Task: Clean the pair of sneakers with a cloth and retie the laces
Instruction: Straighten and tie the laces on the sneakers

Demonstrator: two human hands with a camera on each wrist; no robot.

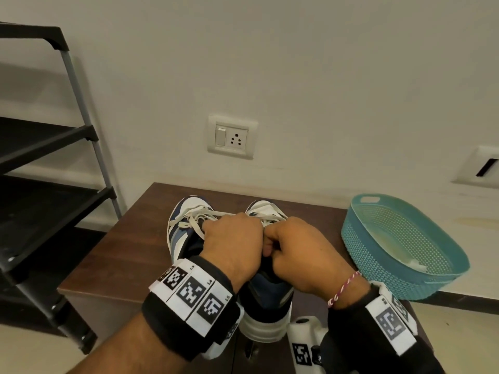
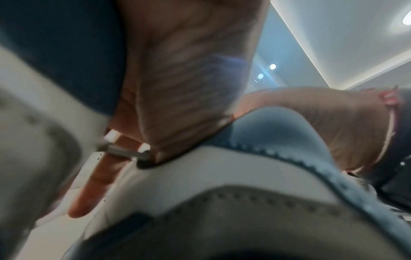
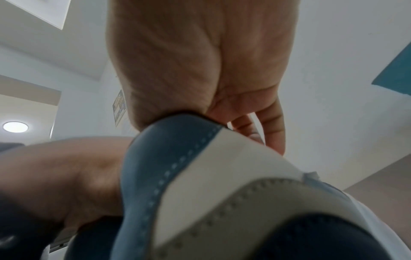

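Two white, blue and navy sneakers stand side by side on the brown table [image 1: 121, 252], toes toward the wall. The left sneaker [image 1: 183, 230] has loose white laces [image 1: 198, 215]. Both hands meet over the tongue of the right sneaker [image 1: 267, 298]. My left hand [image 1: 235, 238] has its fingers curled round a lace; in the left wrist view a lace [image 2: 120, 152] crosses one outstretched finger [image 2: 98, 177]. My right hand [image 1: 297, 252] pinches a lace, and a white strand [image 3: 255, 126] shows between its fingers. The knot itself is hidden under the hands.
A teal mesh basket [image 1: 399, 244] stands at the table's right end with something pale lying in it. A black shoe rack [image 1: 54, 147] stands to the left of the table. The wall with a socket plate [image 1: 232, 137] is right behind the shoes.
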